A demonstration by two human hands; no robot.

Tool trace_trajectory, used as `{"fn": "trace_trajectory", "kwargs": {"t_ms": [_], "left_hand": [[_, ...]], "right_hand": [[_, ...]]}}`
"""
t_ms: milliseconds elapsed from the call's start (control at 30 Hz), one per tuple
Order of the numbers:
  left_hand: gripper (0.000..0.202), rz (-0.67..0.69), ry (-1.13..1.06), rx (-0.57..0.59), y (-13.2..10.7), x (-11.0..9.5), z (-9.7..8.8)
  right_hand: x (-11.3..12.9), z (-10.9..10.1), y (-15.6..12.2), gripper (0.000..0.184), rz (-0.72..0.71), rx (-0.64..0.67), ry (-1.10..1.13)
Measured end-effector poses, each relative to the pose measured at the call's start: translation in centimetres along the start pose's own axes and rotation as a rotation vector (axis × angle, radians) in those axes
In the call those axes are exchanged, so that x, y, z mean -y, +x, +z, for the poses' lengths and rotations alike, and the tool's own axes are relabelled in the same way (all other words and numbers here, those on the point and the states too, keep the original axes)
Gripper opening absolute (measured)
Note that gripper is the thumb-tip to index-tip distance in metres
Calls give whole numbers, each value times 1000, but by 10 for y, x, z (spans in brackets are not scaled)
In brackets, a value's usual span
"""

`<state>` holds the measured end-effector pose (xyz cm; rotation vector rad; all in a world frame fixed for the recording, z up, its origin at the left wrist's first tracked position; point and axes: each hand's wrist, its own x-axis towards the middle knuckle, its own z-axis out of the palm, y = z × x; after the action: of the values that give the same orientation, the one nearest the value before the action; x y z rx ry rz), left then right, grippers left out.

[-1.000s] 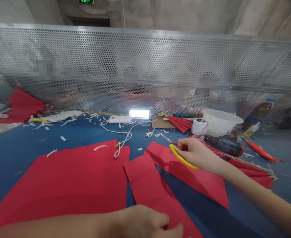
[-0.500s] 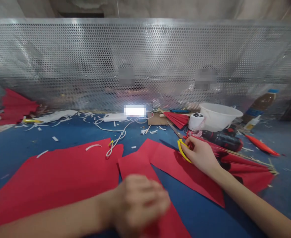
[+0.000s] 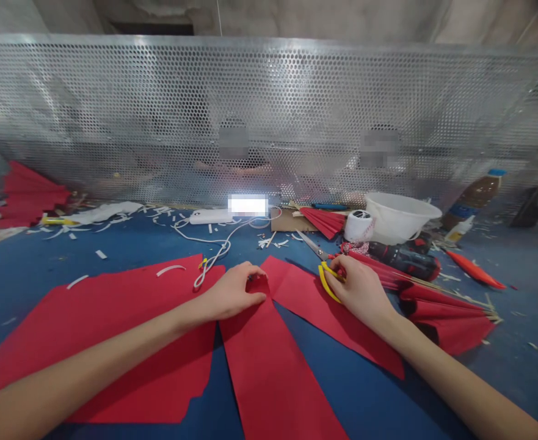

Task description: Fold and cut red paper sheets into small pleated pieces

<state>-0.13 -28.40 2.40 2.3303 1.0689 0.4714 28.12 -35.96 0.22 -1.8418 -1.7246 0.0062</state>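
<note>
1. At your right hand (image 3: 363,290), the fingers (image 3: 339,264) curl around the loops of the yellow-handled scissors (image 3: 327,281), pinching them; the closed blades point far and left, off the paper's edge.
2. Your left hand (image 3: 232,294) rests near the middle, its fingers curled together on the far tip of a red paper strip (image 3: 269,373); you cannot tell whether they pinch it.
3. Beside that strip lie a large red sheet (image 3: 159,385) on the left and a narrower red sheet (image 3: 333,318) under your right hand.
4. Right of your hand sit a folded red paper fan (image 3: 447,321) and a cordless drill (image 3: 403,260).
5. Farther off are a twine spool (image 3: 358,226), a white bowl (image 3: 399,217), and a white cable (image 3: 214,263) looping onto the left sheet's far corner, the one thing lying across your paper.
</note>
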Motion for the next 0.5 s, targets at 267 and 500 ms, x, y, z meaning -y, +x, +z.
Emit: {"fn": "trace_trajectory", "kwargs": {"t_ms": [267,500], "left_hand": [[22,-51,-474,145,6,-5,-10],[20,-62,-666,39,10,-10,-20]], "right_hand": [[20,-10,-4,53,152,32,539],[44,-12,-13,53,241,168,894]]}}
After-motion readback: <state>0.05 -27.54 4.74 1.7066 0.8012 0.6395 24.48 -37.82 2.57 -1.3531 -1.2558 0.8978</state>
